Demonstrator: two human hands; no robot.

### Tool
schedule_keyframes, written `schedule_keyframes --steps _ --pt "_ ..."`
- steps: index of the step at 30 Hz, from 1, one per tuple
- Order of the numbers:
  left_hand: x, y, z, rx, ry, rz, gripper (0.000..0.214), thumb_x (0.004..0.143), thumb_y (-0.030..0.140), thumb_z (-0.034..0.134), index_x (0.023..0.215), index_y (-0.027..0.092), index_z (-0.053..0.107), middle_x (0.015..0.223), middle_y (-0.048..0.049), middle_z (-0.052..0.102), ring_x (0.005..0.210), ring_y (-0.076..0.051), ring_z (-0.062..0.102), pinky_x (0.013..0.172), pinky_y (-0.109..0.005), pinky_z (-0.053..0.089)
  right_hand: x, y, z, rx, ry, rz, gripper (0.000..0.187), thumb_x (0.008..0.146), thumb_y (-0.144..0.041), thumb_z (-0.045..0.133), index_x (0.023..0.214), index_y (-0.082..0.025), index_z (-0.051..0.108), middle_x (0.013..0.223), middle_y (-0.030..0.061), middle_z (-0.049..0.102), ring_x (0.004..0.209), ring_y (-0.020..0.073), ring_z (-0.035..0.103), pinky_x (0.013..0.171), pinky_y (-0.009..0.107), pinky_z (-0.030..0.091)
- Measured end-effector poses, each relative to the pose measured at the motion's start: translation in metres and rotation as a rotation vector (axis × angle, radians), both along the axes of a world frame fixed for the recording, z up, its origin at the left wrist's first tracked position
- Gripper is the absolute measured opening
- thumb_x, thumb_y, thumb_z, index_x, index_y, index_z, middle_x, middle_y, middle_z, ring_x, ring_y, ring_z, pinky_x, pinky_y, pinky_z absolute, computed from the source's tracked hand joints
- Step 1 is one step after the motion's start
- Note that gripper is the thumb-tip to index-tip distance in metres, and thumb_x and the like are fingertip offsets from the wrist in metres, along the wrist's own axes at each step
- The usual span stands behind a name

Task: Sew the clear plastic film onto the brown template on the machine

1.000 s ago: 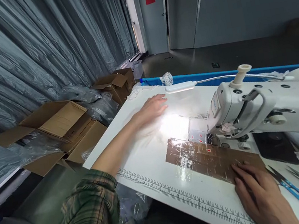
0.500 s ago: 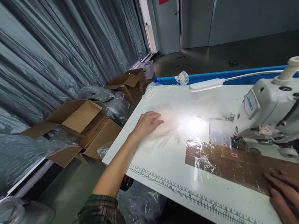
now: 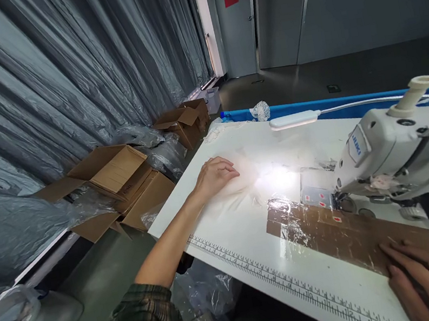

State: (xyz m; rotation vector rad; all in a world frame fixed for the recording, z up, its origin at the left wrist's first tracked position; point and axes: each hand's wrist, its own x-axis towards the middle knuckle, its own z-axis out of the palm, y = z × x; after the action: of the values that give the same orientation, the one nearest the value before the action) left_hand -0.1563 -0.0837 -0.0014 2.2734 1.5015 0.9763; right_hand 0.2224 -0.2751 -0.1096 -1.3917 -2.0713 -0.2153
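Observation:
My left hand [image 3: 214,176] rests on a thin clear plastic sheet [image 3: 244,188] on the white sewing table [image 3: 234,228], fingers curled down as if gathering the film. My right hand [image 3: 427,278] lies flat with fingers stretched out on a brown cardboard strip [image 3: 342,235] covered in clear film. The strip runs under the needle area of the white sewing machine [image 3: 406,150]. A small lamp [image 3: 294,120] lights the table between both hands.
Open cardboard boxes [image 3: 115,182] and plastic bags lie on the floor left of the table, before a grey plastic curtain. A printed ruler [image 3: 285,285] runs along the table's front edge. A blue rim [image 3: 312,106] borders the far side. A white mesh bundle [image 3: 260,111] sits there.
My left hand drew back toward me across the plastic sheet and its fingers curled. The view swung left, so the machine and my right hand sit further right in the frame.

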Motion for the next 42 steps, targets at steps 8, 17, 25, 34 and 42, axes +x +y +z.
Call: schedule_keyframes --steps 8,17,25,34,42 --pt "0.033 -0.026 -0.004 0.25 0.301 -0.075 0.006 0.084 0.022 0.066 0.08 0.02 0.071 0.114 -0.0054 0.063 0.092 -0.02 0.053 0.085 -0.038 0.039 -0.002 -0.003 -0.001 -0.048 0.044 -0.033 0.039 0.092 -0.035 0.044 0.123 -0.012 0.054 0.113 0.0181 0.058 0.109 0.0356 0.055 0.096 0.054 0.043" --pt "0.054 -0.084 -0.041 0.343 0.151 -0.726 0.014 0.089 0.027 0.064 0.079 0.018 0.068 0.097 -0.0031 0.072 0.078 -0.013 0.06 0.073 -0.029 0.044 -0.007 -0.002 0.006 -0.056 0.051 -0.049 0.038 0.092 -0.032 0.045 0.121 -0.009 0.056 0.11 0.0194 0.058 0.111 0.0366 0.054 0.094 0.055 0.044" --pt "0.092 -0.126 -0.047 0.179 0.128 -0.997 0.015 0.09 0.03 0.062 0.085 0.017 0.067 0.108 -0.0043 0.071 0.082 -0.014 0.063 0.076 -0.03 0.047 -0.012 -0.005 0.015 -0.13 0.078 -0.114 0.036 0.091 -0.028 0.049 0.123 -0.012 0.057 0.114 0.0177 0.058 0.116 0.0328 0.052 0.094 0.049 0.047" --pt "0.086 -0.087 -0.026 0.118 0.35 -0.45 0.04 0.095 0.029 0.048 0.131 0.012 0.045 0.119 -0.014 0.06 0.095 -0.022 0.058 0.077 -0.037 0.053 -0.053 -0.014 0.039 -0.177 0.129 0.143 0.039 0.091 -0.024 0.052 0.129 -0.017 0.053 0.122 0.0149 0.06 0.124 0.0292 0.049 0.097 0.048 0.047" --pt "0.049 -0.022 0.01 0.253 0.61 -0.153 0.046 0.087 0.004 0.039 0.125 0.023 0.057 0.096 -0.0084 0.062 0.087 -0.022 0.055 0.07 -0.034 0.047 -0.067 -0.016 0.05 -0.285 0.077 0.203 0.025 0.092 -0.022 0.051 0.114 -0.018 0.061 0.112 0.0121 0.068 0.114 0.0281 0.058 0.094 0.051 0.047"
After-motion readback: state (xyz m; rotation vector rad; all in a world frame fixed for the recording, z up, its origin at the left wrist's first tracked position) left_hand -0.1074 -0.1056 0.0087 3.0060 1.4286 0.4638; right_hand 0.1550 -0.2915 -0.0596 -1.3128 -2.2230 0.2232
